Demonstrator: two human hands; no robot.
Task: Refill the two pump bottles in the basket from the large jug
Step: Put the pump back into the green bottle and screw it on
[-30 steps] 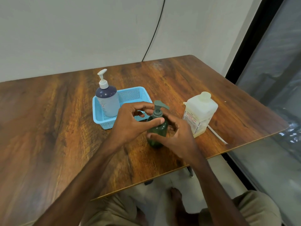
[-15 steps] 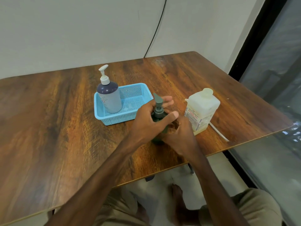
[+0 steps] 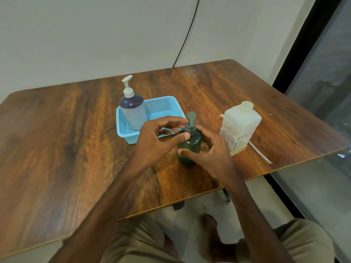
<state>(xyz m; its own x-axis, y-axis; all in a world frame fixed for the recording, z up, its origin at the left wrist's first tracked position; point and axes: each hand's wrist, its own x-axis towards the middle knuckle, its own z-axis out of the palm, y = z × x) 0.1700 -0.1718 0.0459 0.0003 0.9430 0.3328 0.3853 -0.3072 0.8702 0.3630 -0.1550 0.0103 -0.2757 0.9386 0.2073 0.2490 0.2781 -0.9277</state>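
At the bottom edge, the person's knees in tan trousers (image 3: 133,243) and a bare foot (image 3: 210,224) show below the near edge of the wooden table (image 3: 57,149). Both bare forearms reach over that edge to the middle of the tabletop.

The right hand (image 3: 210,154) grips the body of the green bottle (image 3: 190,144). Its thumb lies across the near side and its fingers curl round the far right side, mostly hidden behind the bottle. The left hand (image 3: 155,141) comes in from the left at the bottle's top. Its thumb tip presses the near side of the grey collar, and its curled fingers reach the pump stem from the far left, so the collar sits pinched between them. The green bottle stands upright on the table, outside the basket and just in front of its near right corner, with its pump (image 3: 191,116) on and the spout pointing away.

Behind the left hand is the light blue mesh basket (image 3: 131,138). The blue bottle (image 3: 133,112) stands upright in its left end, its white pump on; the right part of the basket holds nothing.

To the right of the green bottle, near the right hand but apart from it, the jug (image 3: 240,128) stands upright, pale and square-sided, with a printed label facing the camera. A thin white strip (image 3: 260,152) lies on the table at its near right side, running towards the table edge.

Beyond the table, a black cable (image 3: 187,33) hangs down the pale wall. A dark-framed window fills the right side.
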